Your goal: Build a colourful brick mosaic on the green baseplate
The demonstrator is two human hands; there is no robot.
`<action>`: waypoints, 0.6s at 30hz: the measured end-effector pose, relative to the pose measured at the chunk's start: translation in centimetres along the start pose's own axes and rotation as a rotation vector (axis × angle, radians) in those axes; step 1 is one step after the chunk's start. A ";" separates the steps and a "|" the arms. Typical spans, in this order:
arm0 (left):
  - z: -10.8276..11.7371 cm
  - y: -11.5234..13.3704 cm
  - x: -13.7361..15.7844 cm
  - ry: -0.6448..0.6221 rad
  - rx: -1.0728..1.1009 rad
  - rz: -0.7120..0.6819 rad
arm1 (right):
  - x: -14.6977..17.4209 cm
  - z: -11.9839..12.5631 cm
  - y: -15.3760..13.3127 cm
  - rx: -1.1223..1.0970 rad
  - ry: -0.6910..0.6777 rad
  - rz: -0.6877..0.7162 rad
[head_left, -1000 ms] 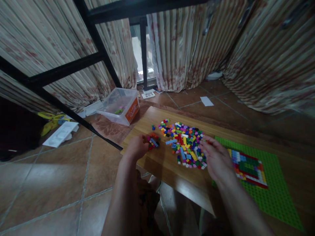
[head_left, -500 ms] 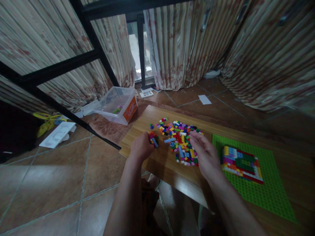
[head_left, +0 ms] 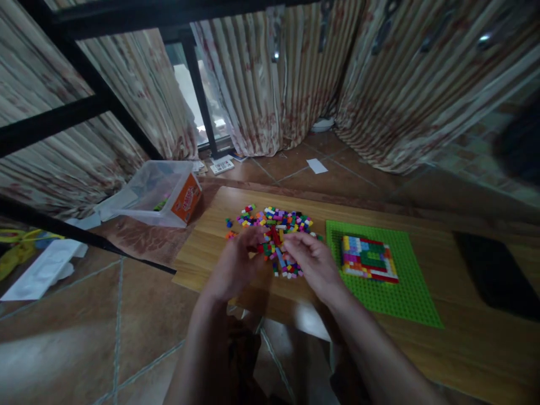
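Left hand (head_left: pixel 236 264) and right hand (head_left: pixel 310 261) meeting over near edge of scattered pile of small multicoloured plastic bricks (head_left: pixel 274 225), fingers curled, pinching red brick cluster (head_left: pixel 273 239). Just right of pile: green studded baseplate (head_left: pixel 400 292). Left of pile: clear plastic tub (head_left: pixel 156 191).

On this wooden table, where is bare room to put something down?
Bare wood lies right of the green baseplate up to the dark patch, and along the table edge left of the brick pile. Crowded where both hands meet.
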State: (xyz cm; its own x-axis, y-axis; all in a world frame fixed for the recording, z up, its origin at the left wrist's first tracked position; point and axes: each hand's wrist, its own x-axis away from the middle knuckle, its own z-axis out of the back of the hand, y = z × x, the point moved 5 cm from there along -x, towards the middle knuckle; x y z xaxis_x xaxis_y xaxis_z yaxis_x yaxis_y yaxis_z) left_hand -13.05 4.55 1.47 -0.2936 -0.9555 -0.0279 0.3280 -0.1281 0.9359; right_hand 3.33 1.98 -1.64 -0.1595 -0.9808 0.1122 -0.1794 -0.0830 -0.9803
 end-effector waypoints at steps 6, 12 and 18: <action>-3.5 0.4 -0.8 0.000 0.118 -0.003 | 0.0 -0.1 0.3 -0.068 -0.031 -0.111; -3.5 -0.1 -1.4 0.187 0.474 0.156 | -0.1 0.7 -0.3 -0.063 0.039 -0.085; -4.1 -0.4 -1.5 0.184 0.710 0.227 | 0.1 0.7 -0.2 -0.081 0.003 -0.102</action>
State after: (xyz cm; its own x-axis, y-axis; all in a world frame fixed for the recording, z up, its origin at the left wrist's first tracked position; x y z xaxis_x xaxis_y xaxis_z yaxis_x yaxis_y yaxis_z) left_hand -9.09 4.94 -0.29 -0.1135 -0.9748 0.1922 -0.3108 0.2186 0.9250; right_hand 4.07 1.76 -1.57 -0.1388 -0.9675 0.2114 -0.2726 -0.1679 -0.9474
